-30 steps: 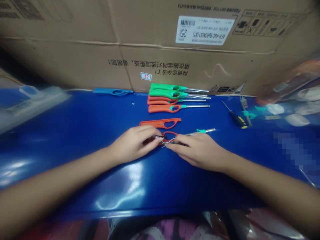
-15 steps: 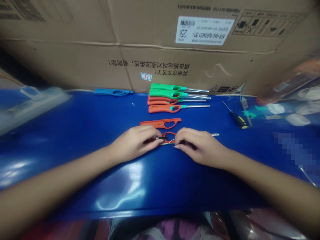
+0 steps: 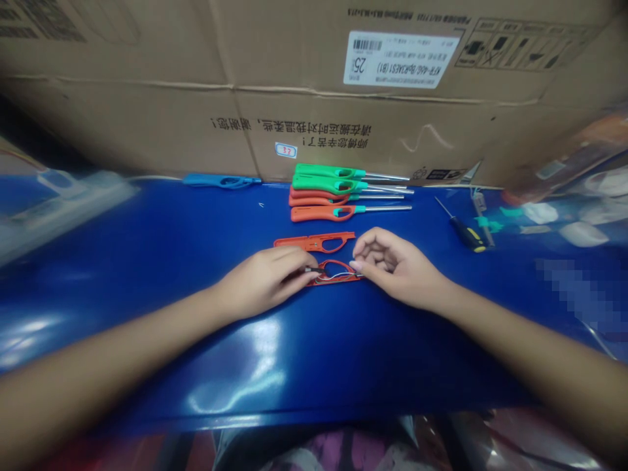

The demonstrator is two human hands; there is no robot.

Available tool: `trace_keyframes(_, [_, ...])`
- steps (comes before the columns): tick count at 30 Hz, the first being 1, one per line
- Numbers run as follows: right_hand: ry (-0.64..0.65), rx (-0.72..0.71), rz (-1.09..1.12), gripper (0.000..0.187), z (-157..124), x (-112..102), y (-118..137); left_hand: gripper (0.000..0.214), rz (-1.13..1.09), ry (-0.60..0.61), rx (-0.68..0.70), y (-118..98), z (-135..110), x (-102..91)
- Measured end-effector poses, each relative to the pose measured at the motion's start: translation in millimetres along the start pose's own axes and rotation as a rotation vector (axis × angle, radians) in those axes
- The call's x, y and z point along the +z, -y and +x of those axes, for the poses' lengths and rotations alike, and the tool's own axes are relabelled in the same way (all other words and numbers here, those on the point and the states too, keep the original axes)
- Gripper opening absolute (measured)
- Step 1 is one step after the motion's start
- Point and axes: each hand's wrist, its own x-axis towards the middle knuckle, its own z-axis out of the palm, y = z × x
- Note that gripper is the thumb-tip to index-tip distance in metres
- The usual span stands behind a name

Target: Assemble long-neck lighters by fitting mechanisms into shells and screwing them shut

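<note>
An open orange lighter shell [image 3: 338,277] with thin wires inside lies flat on the blue table [image 3: 196,248]. My left hand [image 3: 267,280] presses on the shell's left end, its fingertips closed round a small black part [image 3: 313,269]. My right hand [image 3: 395,265] is at the shell's right end, palm turned partly up. Its fingers are curled and the thumb tip touches the shell. Whatever is in the curled fingers is hidden. A second orange shell half [image 3: 314,243] lies just behind.
Green lighters [image 3: 333,173] and orange lighters [image 3: 321,212] with metal nozzles are stacked behind, against a large cardboard box [image 3: 294,85]. A blue lighter [image 3: 220,180] lies far left. A screwdriver [image 3: 466,233] and plastic bags of parts [image 3: 564,216] sit on the right.
The metal rod with the teal collar, which stuck out to the right, is out of sight. My right hand has turned palm-up, curled, and shifted back. My left hand has stayed put.
</note>
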Motion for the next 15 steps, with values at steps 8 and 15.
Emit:
trace_keyframes(8, [0.083, -0.228, -0.345, 0.012, -1.7, -2.8, -1.6, 0.015, 0.03, -0.015, -0.009, -0.3, -0.4, 1.4])
trace_keyframes(15, [0.151, -0.325, -0.457, 0.008, -2.3, -0.2, -2.4, 0.013, 0.031, -0.031, 0.003, -1.5, 0.6, 2.1])
